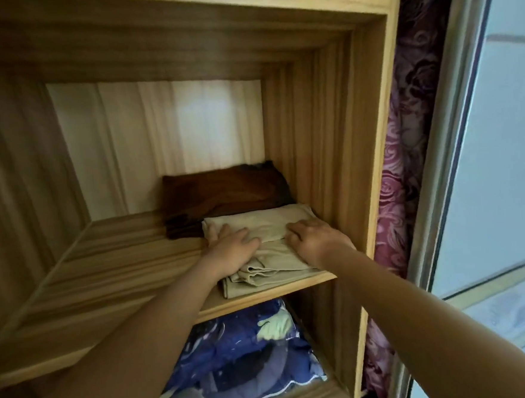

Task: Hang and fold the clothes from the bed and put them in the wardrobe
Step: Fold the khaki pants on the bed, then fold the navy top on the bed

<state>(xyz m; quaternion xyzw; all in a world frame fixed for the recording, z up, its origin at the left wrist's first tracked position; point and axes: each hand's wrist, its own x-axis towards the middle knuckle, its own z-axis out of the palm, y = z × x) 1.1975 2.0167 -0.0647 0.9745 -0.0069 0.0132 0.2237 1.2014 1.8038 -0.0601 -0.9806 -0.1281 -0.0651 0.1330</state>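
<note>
A folded beige garment [266, 229] lies at the right front of a wooden wardrobe shelf [111, 271]. My left hand [232, 250] rests flat on its left part, fingers spread and pointing inward. On the garment's right part my right hand [313, 237] presses down, its fingers bent a little at the knuckles. Behind the beige garment sits a folded dark brown garment [223, 192], against the shelf's back right corner.
The wardrobe's right side panel [364, 160] stands close beside my right hand. Below the shelf a clear bag of blue patterned bedding [250, 355] fills the lower compartment. A purple rose-patterned curtain [407, 157] and a sliding window frame [457, 154] are at the right.
</note>
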